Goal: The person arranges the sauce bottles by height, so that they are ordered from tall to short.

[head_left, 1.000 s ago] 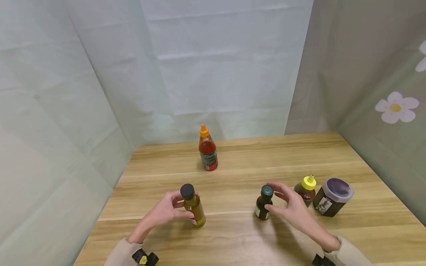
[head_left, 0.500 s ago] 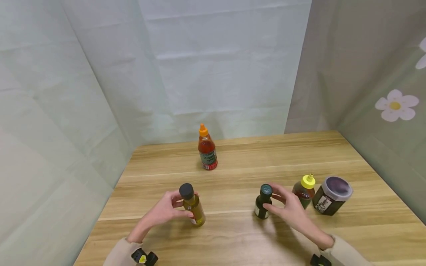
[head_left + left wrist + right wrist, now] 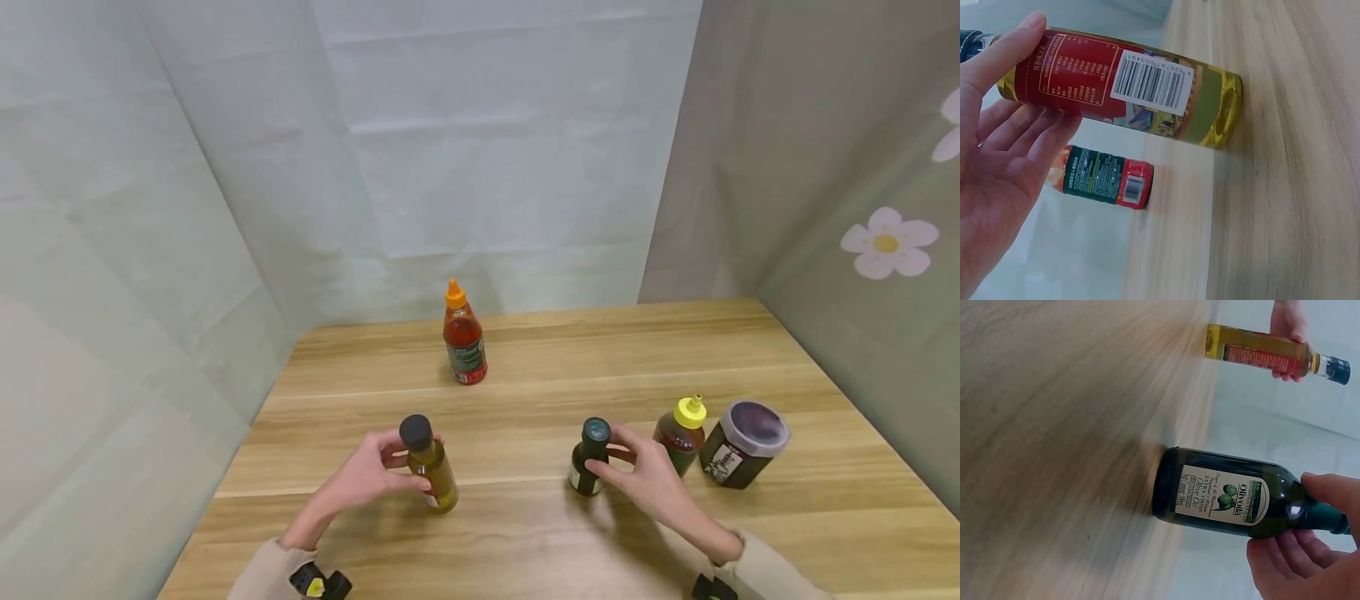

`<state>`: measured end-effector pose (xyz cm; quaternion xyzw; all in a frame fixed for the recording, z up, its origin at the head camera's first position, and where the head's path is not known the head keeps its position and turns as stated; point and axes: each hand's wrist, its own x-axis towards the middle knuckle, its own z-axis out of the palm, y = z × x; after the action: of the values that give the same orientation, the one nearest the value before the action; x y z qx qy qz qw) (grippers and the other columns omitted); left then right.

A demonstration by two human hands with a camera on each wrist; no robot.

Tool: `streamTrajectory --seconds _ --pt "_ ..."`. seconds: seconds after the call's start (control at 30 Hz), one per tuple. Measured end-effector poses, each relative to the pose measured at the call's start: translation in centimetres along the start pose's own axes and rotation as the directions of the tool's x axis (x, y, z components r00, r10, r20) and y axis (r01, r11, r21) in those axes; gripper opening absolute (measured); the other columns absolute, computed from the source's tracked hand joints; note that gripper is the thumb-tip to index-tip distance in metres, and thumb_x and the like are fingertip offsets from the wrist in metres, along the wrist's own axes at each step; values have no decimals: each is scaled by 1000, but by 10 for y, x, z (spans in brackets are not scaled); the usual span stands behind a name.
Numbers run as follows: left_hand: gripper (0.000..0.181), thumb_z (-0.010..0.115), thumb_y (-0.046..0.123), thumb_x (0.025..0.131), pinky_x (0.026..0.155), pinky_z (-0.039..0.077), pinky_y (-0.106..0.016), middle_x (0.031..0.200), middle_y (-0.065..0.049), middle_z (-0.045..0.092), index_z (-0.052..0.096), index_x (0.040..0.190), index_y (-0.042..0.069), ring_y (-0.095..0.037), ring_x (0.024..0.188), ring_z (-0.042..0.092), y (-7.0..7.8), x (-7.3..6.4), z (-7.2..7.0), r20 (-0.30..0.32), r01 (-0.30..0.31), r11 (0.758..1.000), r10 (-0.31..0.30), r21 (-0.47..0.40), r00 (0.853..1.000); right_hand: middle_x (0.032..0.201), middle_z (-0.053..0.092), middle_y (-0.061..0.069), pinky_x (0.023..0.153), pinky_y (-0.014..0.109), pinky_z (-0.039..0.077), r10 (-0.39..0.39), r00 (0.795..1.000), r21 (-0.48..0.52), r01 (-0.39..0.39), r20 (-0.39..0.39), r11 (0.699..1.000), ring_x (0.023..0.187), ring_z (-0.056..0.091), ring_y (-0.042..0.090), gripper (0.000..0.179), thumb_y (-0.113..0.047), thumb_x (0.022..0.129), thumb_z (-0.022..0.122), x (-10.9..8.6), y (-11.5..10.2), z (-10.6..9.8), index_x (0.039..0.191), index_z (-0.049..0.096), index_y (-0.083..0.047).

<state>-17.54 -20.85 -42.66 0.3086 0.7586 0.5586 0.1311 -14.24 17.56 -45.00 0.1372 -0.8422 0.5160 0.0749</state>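
My left hand (image 3: 371, 473) holds an upright cooking oil bottle (image 3: 437, 483) with a black cap, thumb on the near side and fingers behind. In the left wrist view this oil bottle (image 3: 1129, 87) shows a red label and barcode, its base at the wooden table. My right hand (image 3: 648, 479) grips a small dark green olive oil bottle (image 3: 581, 471) round its neck and shoulder. The right wrist view shows the olive oil bottle (image 3: 1229, 494) with its cream label, its base on the table.
A chili sauce bottle (image 3: 465, 346) with an orange tip stands at the back of the wooden table (image 3: 517, 533). Right of my right hand are a yellow-capped squeeze bottle (image 3: 682, 437) and a dark jar (image 3: 738, 454) with a translucent lid. Cloth curtains (image 3: 510, 150) surround the table.
My right hand has shifted slightly left, its fingers settling closer round the olive oil bottle's neck. The left hand and its bottle stay put. The head view has shifted a little.
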Motion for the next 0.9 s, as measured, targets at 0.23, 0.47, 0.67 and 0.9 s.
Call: streamTrajectory --seconds 0.23,0.47,0.67,0.9 --pt "52 75 11 74 86 52 -26 120 -27 56 55 120 -1 -10 105 61 2 1 0 -35 4 1000 -4 2 999 104 66 1 85 27 54 3 1000 6 -3 -4 1000 99 63 23 36 -20 74 76 -1 -1 1 106 62 -15" --pt "50 76 10 73 80 55 -29 114 -21 62 58 118 -1 -10 99 64 11 17 -1 -68 -41 997 46 62 997 104 67 1 84 26 54 -13 1000 -1 13 -17 1000 98 64 22 35 -19 73 76 0 0 1 106 62 -16" --pt "46 77 15 72 80 55 -28 110 -16 64 61 115 5 -10 96 64 22 45 -1 -92 -12 996 20 86 996 104 67 0 84 25 54 -6 1000 6 6 -18 1000 98 64 20 35 -21 73 76 0 1 1 105 62 -18" --pt "49 77 17 73 84 54 -30 115 -14 63 60 118 7 -22 104 63 27 83 0 -138 72 994 -60 77 989 105 67 0 84 27 54 -3 1000 21 3 -14 1000 98 64 21 37 -20 73 77 1 0 1 107 62 -17"
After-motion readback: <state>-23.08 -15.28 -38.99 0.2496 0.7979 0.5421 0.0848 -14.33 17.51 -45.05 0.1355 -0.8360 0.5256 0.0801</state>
